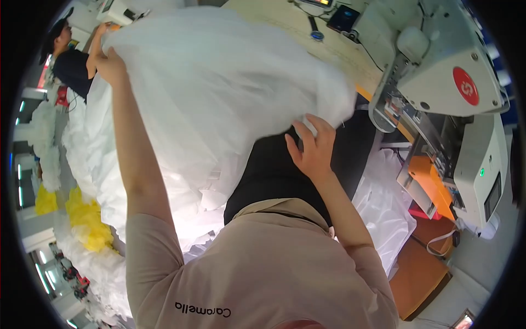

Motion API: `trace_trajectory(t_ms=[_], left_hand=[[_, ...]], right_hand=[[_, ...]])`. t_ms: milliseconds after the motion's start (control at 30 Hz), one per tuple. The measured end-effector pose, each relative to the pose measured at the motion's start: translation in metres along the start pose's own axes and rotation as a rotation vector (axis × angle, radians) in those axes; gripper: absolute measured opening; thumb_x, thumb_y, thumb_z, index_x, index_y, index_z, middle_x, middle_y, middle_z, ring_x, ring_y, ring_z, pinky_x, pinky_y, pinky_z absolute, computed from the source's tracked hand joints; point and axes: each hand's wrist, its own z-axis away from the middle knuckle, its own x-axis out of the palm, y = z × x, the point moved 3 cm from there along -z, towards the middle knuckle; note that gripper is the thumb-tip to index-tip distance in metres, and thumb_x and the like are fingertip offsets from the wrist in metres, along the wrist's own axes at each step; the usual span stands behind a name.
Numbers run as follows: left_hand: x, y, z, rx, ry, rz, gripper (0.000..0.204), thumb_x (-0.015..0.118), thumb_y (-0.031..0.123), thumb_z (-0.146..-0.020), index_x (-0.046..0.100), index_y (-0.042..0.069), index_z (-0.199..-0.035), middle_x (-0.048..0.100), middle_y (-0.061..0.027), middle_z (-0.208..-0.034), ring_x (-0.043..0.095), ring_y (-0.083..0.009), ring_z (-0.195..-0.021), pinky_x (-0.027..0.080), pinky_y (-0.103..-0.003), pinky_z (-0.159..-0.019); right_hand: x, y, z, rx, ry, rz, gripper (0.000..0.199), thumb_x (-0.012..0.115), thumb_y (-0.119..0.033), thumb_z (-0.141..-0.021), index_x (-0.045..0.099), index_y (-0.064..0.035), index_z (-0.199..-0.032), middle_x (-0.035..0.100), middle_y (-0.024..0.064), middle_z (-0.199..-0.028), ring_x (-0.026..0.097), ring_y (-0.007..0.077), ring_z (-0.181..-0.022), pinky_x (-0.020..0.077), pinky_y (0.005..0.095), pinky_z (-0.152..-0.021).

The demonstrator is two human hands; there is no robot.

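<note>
A wide sheet of sheer white fabric (213, 71), like tulle, spreads over the table and drapes down across my lap in loose folds. Far to the left, at the end of my stretched arm, my left hand (113, 67) is closed on the fabric's far left edge; its fingertips are partly hidden. My right hand (314, 148) is above my right thigh, by the fabric's near right edge. Its fingers are bent but apart, and the upper ones meet or nearly meet the cloth. The fabric's right end looks blurred.
An industrial sewing machine (438, 71) stands at the right. On the pale table (263, 13) lie a phone (343, 18) and a watch (316, 34). White fabric (383, 203) hangs below the machine. Yellow tulle (87, 219) lies left. Another person (71, 66) works at the far left.
</note>
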Motion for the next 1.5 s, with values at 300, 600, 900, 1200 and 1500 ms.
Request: trace_trajectory(t_ms=[300,600,900,1200,1500], left_hand=[[-0.154,0.007,0.280,0.163,-1.087,-0.557,0.059,0.081,0.027,-0.060,0.057,0.010,-0.112,0.049,-0.0160,-0.121,0.050,-0.0321,-0.112,0.045,-0.038,-0.090],[-0.164,-0.053,0.265,0.057,-0.688,-0.666,0.042,0.061,0.004,-0.078,0.055,0.011,-0.118,0.040,-0.0149,-0.136,0.042,-0.0328,-0.121,0.046,-0.035,-0.087],[-0.148,-0.129,0.129,-0.394,-0.501,-0.099,0.027,0.046,0.003,-0.080,0.064,0.002,-0.101,0.064,-0.0082,-0.084,0.059,-0.0172,-0.078,0.047,-0.026,-0.071],[-0.047,0.110,0.118,0.592,-1.181,0.100,0.082,0.052,-0.013,-0.062,0.030,0.007,-0.138,0.033,-0.0153,-0.141,0.025,-0.0310,-0.134,0.021,-0.046,-0.109],[0.047,0.144,0.173,0.570,-0.912,0.062,0.038,0.051,-0.005,-0.064,0.063,0.008,-0.097,0.062,-0.0102,-0.101,0.059,-0.0251,-0.098,0.043,-0.039,-0.088]], right_hand=[[0.158,-0.005,0.017,0.397,-0.749,-0.237,0.059,0.066,-0.047,-0.075,0.053,-0.0033,-0.112,0.057,0.0181,-0.108,0.054,0.0345,-0.100,0.0455,0.0426,-0.080],[0.189,-0.022,-0.031,0.665,-0.427,-1.246,0.030,0.062,-0.022,-0.085,0.055,-0.0034,-0.106,0.059,0.0073,-0.091,0.057,0.0164,-0.076,0.0456,0.0324,-0.071],[0.157,0.104,0.018,1.180,0.156,-0.746,0.033,0.063,-0.012,-0.081,0.054,-0.0001,-0.110,0.061,0.0116,-0.103,0.059,0.0232,-0.089,0.0446,0.0312,-0.080],[-0.046,0.051,0.007,0.126,-0.074,-0.092,0.034,0.061,-0.009,-0.067,0.063,-0.0128,-0.101,0.053,0.0065,-0.075,0.052,0.0241,-0.067,0.0433,0.0336,-0.056],[-0.143,0.004,0.014,-0.128,0.151,0.115,0.034,0.064,-0.006,-0.056,0.065,-0.0113,-0.089,0.048,0.0000,-0.069,0.046,0.0186,-0.057,0.0380,0.0286,-0.050]])
